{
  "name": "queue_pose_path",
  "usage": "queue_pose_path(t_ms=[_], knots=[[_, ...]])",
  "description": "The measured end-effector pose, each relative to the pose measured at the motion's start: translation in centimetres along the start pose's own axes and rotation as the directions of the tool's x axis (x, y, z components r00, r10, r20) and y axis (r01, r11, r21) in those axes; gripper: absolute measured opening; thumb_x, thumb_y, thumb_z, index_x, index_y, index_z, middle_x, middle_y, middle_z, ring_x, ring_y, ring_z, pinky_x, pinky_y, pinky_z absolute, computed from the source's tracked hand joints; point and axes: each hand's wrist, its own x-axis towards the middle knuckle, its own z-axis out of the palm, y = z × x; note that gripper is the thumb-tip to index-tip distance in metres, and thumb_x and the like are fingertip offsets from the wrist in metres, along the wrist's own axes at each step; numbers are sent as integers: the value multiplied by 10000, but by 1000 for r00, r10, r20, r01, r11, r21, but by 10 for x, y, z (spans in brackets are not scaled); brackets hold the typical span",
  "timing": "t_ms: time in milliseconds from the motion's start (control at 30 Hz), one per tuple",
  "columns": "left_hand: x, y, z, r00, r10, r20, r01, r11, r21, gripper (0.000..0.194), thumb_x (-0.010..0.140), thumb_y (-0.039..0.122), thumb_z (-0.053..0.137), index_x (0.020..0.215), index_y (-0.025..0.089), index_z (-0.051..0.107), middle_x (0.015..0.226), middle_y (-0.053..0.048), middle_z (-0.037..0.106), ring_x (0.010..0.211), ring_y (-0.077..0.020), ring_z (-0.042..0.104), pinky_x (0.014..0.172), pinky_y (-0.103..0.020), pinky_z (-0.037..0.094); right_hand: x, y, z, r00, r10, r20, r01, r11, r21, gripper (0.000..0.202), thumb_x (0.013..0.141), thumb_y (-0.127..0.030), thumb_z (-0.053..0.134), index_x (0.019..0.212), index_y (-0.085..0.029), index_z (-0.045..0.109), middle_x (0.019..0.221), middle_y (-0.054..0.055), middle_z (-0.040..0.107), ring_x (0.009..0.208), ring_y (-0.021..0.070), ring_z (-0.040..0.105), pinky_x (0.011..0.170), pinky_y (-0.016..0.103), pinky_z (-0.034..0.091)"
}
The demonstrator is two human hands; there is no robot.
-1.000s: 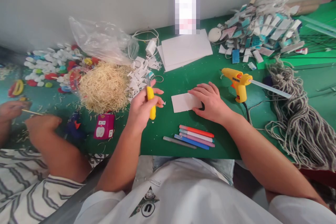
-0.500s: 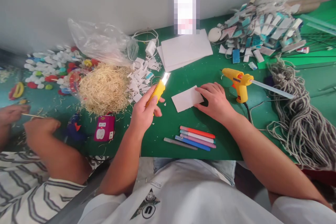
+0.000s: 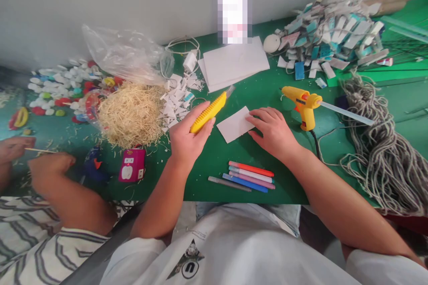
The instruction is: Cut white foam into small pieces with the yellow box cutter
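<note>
My left hand is closed around a yellow utility knife, its blade end pointing up and to the right. The knife is above the table, just left of and beyond a small white card. My right hand holds the right end of this card against the green table, the index finger on it and the thumb at its near corner. Several markers lie in front of the card. A yellow hot glue gun with a clear glue stick lies to the right of my right hand.
Larger white sheets lie at the back. Straw, cut white scraps and a purple socket box sit left. A pile of pieces and grey cord fill the right. Another person's hand holds a thin stick.
My left hand has turned the utility knife, which now shows its side and points further right, nearer the sheets. The white card has tilted slightly under my right hand.
</note>
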Motion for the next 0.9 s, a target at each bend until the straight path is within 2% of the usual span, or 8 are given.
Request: queue_pose_path(t_ms=[67,167,300,400,533,633,733,900], knots=[[6,2,7,996,67,-51,-65,997,39,268,908,309,726,1143,186,689,863,3,746,604,-89,675,570,-179,572,-1,-4,-2,999,-36,20,36,999,0,308,943,-200,579,1202,-185,745,1255,143,760,1184,323,693,1006,543,567],[9,-4,19,997,73,-36,-74,997,-38,273,883,314,765,1107,189,671,739,39,711,526,-74,630,494,-151,525,-4,-7,-4,997,-61,43,62,998,-14,280,956,-207,575,1158,-178,767,1255,134,769,1168,311,713,969,503,601],[1,-20,34,987,111,-121,-117,992,-51,186,884,302,778,1031,197,731,930,-11,799,655,-110,733,608,-190,611,-4,-9,-4,996,-83,36,84,996,-21,276,967,-203,560,1123,-144,780,1263,144,763,1170,304,726,985,489,609],[-8,-29,40,979,133,-157,-145,987,-67,180,913,323,758,1044,200,746,952,-25,810,713,-149,774,666,-234,647,-3,-8,-5,996,-87,26,87,996,-6,276,980,-217,550,1109,-150,784,1245,138,771,1153,295,735,1006,495,603],[-13,-34,44,970,193,-146,-209,972,-105,230,934,354,742,1110,207,721,1006,-34,811,714,-158,788,658,-237,652,-3,-9,-4,997,-75,18,75,997,-1,272,974,-229,566,1114,-149,785,1243,135,772,1183,309,721,1030,524,593],[-12,-33,48,969,230,-93,-239,964,-113,251,949,374,729,1133,206,700,985,-27,814,710,-151,792,638,-206,641,-4,-9,-3,996,-90,6,90,996,18,285,967,-212,564,1120,-114,782,1224,156,777,1179,308,725,1009,489,617],[-11,-32,50,976,216,-38,-219,971,-100,276,963,414,707,1128,193,689,979,-34,817,685,-145,788,614,-196,636,-5,-10,-3,996,-85,-1,85,994,63,298,966,-193,558,1137,-89,778,1216,174,776,1199,303,718,1008,455,628],[-10,-30,53,981,188,-51,-192,977,-97,295,963,441,697,1111,186,687,959,-43,819,660,-151,784,626,-216,652,-5,-9,-6,998,-51,44,47,995,91,299,958,-194,567,1159,-122,776,1254,160,764,1228,309,707,1025,493,624]])
